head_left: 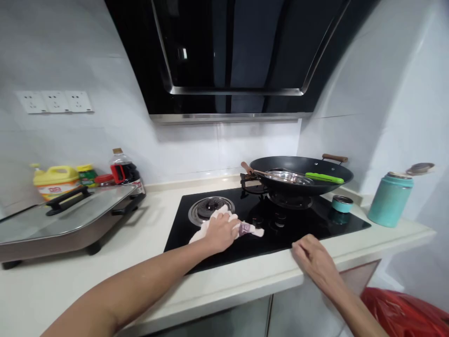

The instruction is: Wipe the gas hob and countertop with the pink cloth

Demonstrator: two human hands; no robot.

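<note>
My left hand (221, 232) presses a pale cloth (224, 211) against the black glass cooktop (217, 260), its fingers bunched over the fabric. A twisted end of the cloth with a purple patch sticks out to the right, near the control knobs (279, 220). Just behind the cloth lies the left burner (210, 207), with a metal ring round it. Curled into a fist, my right hand (312, 252) rests at the counter's front edge beside the cooktop; nothing shows in it.
A dark wok (329, 168) sits on the right burner with a metal bowl (289, 176) and a green-handled utensil (324, 178) in it. Right of it are a teal cup lid (342, 204) and flask (391, 199). An electric pan (66, 220) and bottles stand left; a range hood (231, 105) hangs above.
</note>
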